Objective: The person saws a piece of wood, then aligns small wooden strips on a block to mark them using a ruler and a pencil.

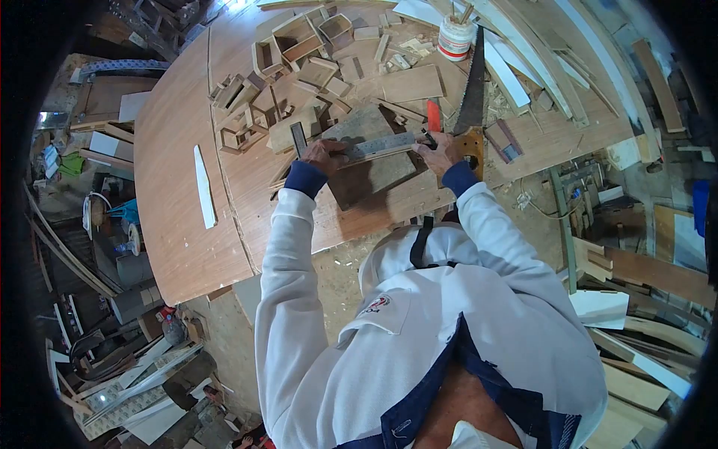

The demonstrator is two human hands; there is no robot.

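My left hand presses down on the left end of a metal ruler. The ruler lies across a dark grey board on the round wooden table. At the ruler's right end, my right hand grips a red-handled tool whose tip meets the ruler's edge. A second dark steel rule stands out just above my left hand. Both sleeves are white with blue cuffs.
A handsaw lies right of my right hand, its yellow handle partly under that hand. Several small wooden boxes and offcuts crowd the far side, beside a white tub. A white strip lies at left. Planks pile up at right.
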